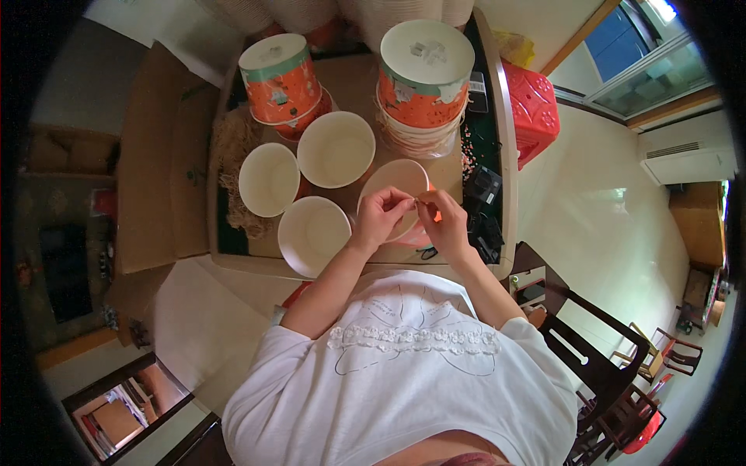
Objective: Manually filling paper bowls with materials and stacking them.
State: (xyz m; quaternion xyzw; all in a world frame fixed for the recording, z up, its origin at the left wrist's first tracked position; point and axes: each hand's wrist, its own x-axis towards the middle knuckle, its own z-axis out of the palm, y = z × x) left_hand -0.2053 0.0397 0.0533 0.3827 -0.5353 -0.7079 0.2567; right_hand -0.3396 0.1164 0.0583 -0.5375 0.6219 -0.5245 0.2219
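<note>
The pale floor (602, 210) is streaked with glare at the right, while the left side is left dim. Small highlights are cast on the red stool (533, 109). Straight edges are bowed by fisheye distortion, and all 4 corners are blacked out.

The tub (397, 177) stands with its open mouth up at the near right of the group, pale and plain inside, with a round rim. From here I catch orange on its outer wall at the right; its near side is partly hidden. A brownish bit (418, 199), too small to make out, is held above the tub's right edge.
</note>
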